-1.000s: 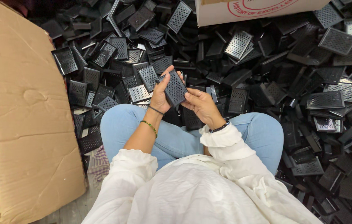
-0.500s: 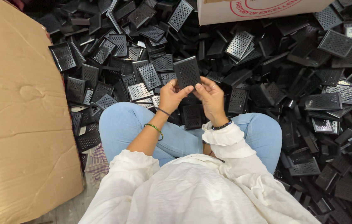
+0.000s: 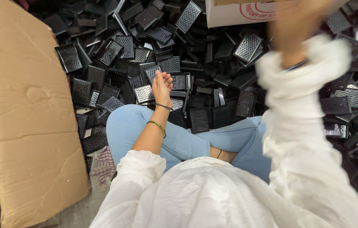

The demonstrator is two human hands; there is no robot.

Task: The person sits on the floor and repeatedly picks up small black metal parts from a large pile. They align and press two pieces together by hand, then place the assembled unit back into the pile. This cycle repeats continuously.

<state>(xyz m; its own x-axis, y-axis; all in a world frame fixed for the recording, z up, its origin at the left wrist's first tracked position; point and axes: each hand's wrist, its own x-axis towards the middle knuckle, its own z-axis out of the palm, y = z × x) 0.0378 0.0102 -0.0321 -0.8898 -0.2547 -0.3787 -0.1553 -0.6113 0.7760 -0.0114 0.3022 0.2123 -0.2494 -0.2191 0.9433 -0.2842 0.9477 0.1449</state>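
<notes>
Black perforated trays (image 3: 145,93) litter the floor (image 3: 75,213) around you. Your left hand (image 3: 162,85) rests half-curled and empty just beyond your knee. Your right hand (image 3: 297,29) blurs far right, grip unreadable; swinging blind could knock the carton (image 3: 229,14).

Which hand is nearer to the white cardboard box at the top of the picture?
The right. The right hand, blurred, is raised just beside the white cardboard box. The left hand is lower, over the pile of black grated pieces, well apart from the box.

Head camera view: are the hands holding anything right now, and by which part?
The left hand is empty, fingers loosely curled above the pile of black perforated plastic trays. The raised right hand is too blurred to tell.
</notes>
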